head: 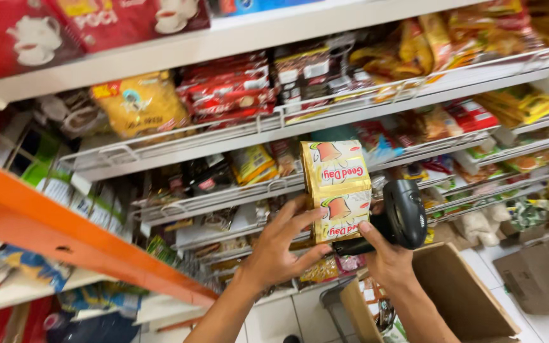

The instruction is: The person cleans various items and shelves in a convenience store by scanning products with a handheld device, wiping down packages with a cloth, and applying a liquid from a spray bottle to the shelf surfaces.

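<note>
A strip of gold sachets point(336, 189), printed with red cups, is held upright in front of the shop shelves. It is gripped by the left hand point(276, 249), whose fingers point(297, 222) are closed on the strip's lower left edge, with the thumb pressed against the bottom sachet. A black handheld barcode scanner point(403, 213) is held in the right hand point(386, 257), just beside the strip on its right; the fingers of this hand are wrapped around the scanner's handle, and one fingertip is touching the lower right corner of the strip. The scanner's head is tilted toward the sachets. Behind the hands, white wire-fronted shelves point(268, 121) are stacked with red, yellow and green packets. An orange shelf edge point(65, 238) is seen at the lower left. An open cardboard box point(459, 298) is placed on the tiled floor point(274, 321) below the right hand.
</note>
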